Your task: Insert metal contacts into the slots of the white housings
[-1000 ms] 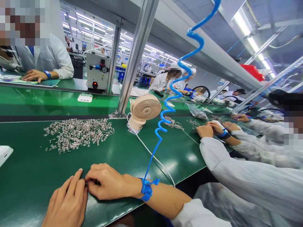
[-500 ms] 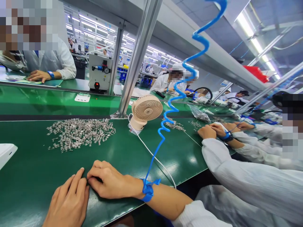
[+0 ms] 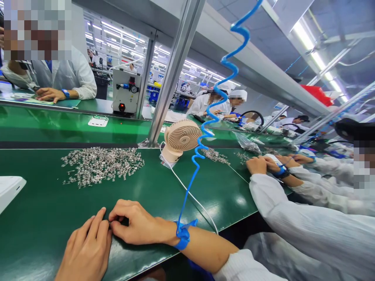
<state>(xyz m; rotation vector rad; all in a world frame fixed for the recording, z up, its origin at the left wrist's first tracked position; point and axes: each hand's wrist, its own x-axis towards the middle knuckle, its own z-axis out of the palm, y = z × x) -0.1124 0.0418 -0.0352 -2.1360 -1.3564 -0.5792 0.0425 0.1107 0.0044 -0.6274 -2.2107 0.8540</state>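
Note:
My left hand point(image 3: 86, 248) lies on the green work surface point(image 3: 164, 191) with its fingers stretched out. Right beside its fingertips is my right hand point(image 3: 136, 223), thumb and forefinger pinched together. Whatever sits in that pinch, if anything, is hidden or too small to name. Around my right wrist is a blue wrist strap point(image 3: 183, 236), from which a blue coiled cord point(image 3: 193, 171) runs upward. Beyond my hands spreads a pile of small metal parts point(image 3: 102, 164).
A beige fan point(image 3: 183, 136) stands by a metal post point(image 3: 172, 78), its white cable point(image 3: 190, 191) crossing the surface. At the left edge is a white casing point(image 3: 11, 189). A co-worker's hands point(image 3: 258, 164) are at the right. Behind runs a green belt point(image 3: 58, 125) carrying a white panel point(image 3: 98, 121).
The view has shifted slightly, and the coiled cord has swung left. On the belt, the white panel has moved a little left. Both my hands keep nearly the same pose.

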